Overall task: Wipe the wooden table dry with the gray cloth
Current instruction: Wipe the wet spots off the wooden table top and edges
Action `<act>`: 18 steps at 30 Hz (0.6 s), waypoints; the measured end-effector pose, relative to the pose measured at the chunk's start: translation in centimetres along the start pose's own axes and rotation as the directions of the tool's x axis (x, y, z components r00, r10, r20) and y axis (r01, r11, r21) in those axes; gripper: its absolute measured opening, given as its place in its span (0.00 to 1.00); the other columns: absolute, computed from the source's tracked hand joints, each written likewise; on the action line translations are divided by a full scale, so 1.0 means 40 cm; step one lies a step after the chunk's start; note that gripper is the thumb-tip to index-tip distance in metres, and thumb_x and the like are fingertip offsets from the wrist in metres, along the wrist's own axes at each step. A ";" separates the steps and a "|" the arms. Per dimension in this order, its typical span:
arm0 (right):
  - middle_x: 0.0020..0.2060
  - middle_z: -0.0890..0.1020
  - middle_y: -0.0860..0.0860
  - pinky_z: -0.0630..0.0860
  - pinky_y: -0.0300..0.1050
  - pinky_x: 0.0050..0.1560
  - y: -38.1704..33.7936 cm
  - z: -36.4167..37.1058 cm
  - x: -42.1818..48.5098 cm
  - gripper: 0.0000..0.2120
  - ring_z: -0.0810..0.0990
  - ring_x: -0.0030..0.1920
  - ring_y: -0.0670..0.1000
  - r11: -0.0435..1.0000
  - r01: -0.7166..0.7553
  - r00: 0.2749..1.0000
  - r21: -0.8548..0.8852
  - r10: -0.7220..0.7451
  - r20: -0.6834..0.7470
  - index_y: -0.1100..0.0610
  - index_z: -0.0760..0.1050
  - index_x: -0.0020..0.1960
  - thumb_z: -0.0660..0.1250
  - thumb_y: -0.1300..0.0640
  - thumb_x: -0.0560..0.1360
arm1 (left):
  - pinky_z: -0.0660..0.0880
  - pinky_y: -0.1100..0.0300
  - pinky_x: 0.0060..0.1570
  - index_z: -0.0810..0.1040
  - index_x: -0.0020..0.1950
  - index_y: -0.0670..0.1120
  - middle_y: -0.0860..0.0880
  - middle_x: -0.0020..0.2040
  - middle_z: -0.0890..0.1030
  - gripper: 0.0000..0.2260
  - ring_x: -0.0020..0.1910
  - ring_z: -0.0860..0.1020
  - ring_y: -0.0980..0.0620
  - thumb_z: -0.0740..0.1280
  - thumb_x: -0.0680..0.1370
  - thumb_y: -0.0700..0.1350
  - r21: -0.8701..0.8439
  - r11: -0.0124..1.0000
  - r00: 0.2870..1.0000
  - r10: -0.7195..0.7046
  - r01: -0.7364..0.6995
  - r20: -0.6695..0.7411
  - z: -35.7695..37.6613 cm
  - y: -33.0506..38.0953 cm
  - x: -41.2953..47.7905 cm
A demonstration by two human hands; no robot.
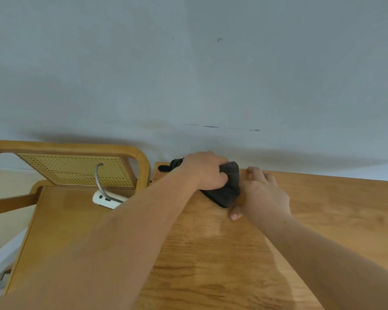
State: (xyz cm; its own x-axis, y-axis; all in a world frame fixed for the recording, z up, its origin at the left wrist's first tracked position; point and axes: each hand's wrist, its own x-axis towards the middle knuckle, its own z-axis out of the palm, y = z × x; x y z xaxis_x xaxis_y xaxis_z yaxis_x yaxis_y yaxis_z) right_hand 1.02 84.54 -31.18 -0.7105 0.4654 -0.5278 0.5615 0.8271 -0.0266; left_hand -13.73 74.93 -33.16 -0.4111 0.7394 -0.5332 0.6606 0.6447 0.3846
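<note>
Against a pale wall (188, 63), we are gripping the bunched gray cloth (230, 186) in our left hand (207, 173) at the 12 o'clock edge of the wooden table (211, 253), our right hand (263, 193) lying flat at the cloth's 3 o'clock; seemingly soft and light, best held mid-wad.

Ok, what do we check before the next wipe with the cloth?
1. Left hand has a firm hold on the cloth: ok, the fingers are curled round it.
2. Cloth touches the table: ok, its lower part lies on the wood.
3. Way is free for a wipe to the right: not ok, the right hand lies flat on the table right beside the cloth.
4. Wet spots left on the table: cannot tell.
5. Dark thing at the table corner behind the left hand is safe from a knock: cannot tell, it is partly hidden.
</note>
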 end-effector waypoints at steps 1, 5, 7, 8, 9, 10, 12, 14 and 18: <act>0.78 0.56 0.46 0.78 0.54 0.53 0.003 0.002 -0.002 0.41 0.55 0.78 0.55 1.000 0.019 1.000 0.000 -0.019 -0.014 0.37 0.68 0.73 0.81 0.38 0.64 | 0.75 0.48 0.55 0.73 0.69 0.61 0.48 0.60 0.76 0.18 0.60 0.75 0.43 0.59 0.79 0.55 0.021 0.999 1.000 -0.027 0.026 0.007 -0.006 -0.031 -0.016; 0.79 0.50 0.47 0.79 0.52 0.56 0.032 0.017 -0.024 0.44 0.56 0.78 0.54 0.992 0.102 0.989 0.067 -0.094 -0.115 0.37 0.60 0.78 0.77 0.35 0.68 | 0.67 0.42 0.67 0.66 0.75 0.64 0.47 0.69 0.67 0.22 0.70 0.63 0.41 0.54 0.80 0.58 0.100 0.957 0.960 -0.267 0.274 -0.081 -0.008 -0.127 -0.079; 0.78 0.48 0.46 0.79 0.52 0.58 0.073 0.017 -0.041 0.39 0.57 0.78 0.53 0.978 0.171 0.979 0.123 -0.155 -0.130 0.37 0.59 0.78 0.73 0.37 0.73 | 0.71 0.44 0.63 0.67 0.75 0.62 0.46 0.65 0.71 0.23 0.67 0.65 0.41 0.56 0.79 0.58 0.050 0.935 0.925 -0.338 0.351 -0.172 0.007 -0.126 -0.095; 0.78 0.49 0.45 0.79 0.52 0.60 0.100 0.012 -0.045 0.36 0.58 0.78 0.52 0.967 0.199 0.974 0.162 -0.177 -0.138 0.37 0.60 0.78 0.72 0.40 0.75 | 0.74 0.46 0.60 0.69 0.73 0.60 0.47 0.61 0.74 0.22 0.65 0.67 0.41 0.59 0.78 0.56 -0.009 0.926 0.899 -0.368 0.376 -0.238 0.018 -0.114 -0.095; 0.78 0.50 0.44 0.78 0.51 0.61 0.133 0.003 -0.050 0.34 0.59 0.78 0.52 0.959 0.212 0.972 0.190 -0.187 -0.141 0.37 0.61 0.78 0.71 0.42 0.76 | 0.75 0.47 0.56 0.71 0.69 0.58 0.48 0.55 0.76 0.20 0.63 0.70 0.42 0.61 0.77 0.55 -0.092 0.911 0.861 -0.410 0.402 -0.302 0.026 -0.093 -0.093; 0.78 0.53 0.44 0.77 0.52 0.62 0.171 -0.009 -0.055 0.34 0.58 0.78 0.51 0.959 0.207 0.973 0.192 -0.182 -0.138 0.37 0.61 0.78 0.71 0.43 0.76 | 0.76 0.48 0.53 0.72 0.65 0.56 0.49 0.49 0.76 0.17 0.60 0.71 0.43 0.64 0.76 0.54 -0.179 0.888 0.819 -0.460 0.423 -0.343 0.034 -0.063 -0.086; 0.77 0.55 0.44 0.77 0.54 0.63 0.252 -0.032 -0.061 0.38 0.57 0.78 0.51 0.980 0.157 0.983 0.123 -0.142 -0.120 0.38 0.60 0.79 0.74 0.41 0.74 | 0.76 0.50 0.49 0.73 0.59 0.55 0.51 0.44 0.76 0.14 0.56 0.73 0.44 0.64 0.74 0.55 -0.216 0.887 0.809 -0.460 0.408 -0.365 0.050 0.018 -0.055; 0.78 0.56 0.46 0.77 0.56 0.63 0.322 -0.044 -0.061 0.44 0.55 0.78 0.53 0.996 0.079 0.993 0.045 -0.074 -0.090 0.39 0.57 0.80 0.77 0.39 0.71 | 0.77 0.48 0.52 0.74 0.61 0.56 0.51 0.49 0.80 0.16 0.55 0.74 0.44 0.62 0.75 0.57 -0.133 0.947 0.881 -0.322 0.294 -0.347 0.080 0.122 -0.003; 0.77 0.60 0.45 0.77 0.57 0.61 0.396 -0.019 -0.055 0.41 0.57 0.78 0.54 0.999 -0.010 0.999 0.046 0.012 -0.044 0.39 0.64 0.75 0.80 0.40 0.68 | 0.69 0.44 0.68 0.69 0.75 0.55 0.49 0.70 0.76 0.25 0.65 0.73 0.41 0.59 0.79 0.59 0.047 0.999 0.952 0.021 -0.007 -0.305 0.172 0.324 0.081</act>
State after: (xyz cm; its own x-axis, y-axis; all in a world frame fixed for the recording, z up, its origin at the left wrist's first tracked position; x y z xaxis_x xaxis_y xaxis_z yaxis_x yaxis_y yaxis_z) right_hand 11.16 96.84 -29.81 -0.7219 0.4885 -0.4901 0.5872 0.8071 -0.0605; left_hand -2.17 84.34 -35.08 -0.5691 0.7769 -0.2692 0.6924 0.6294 0.3527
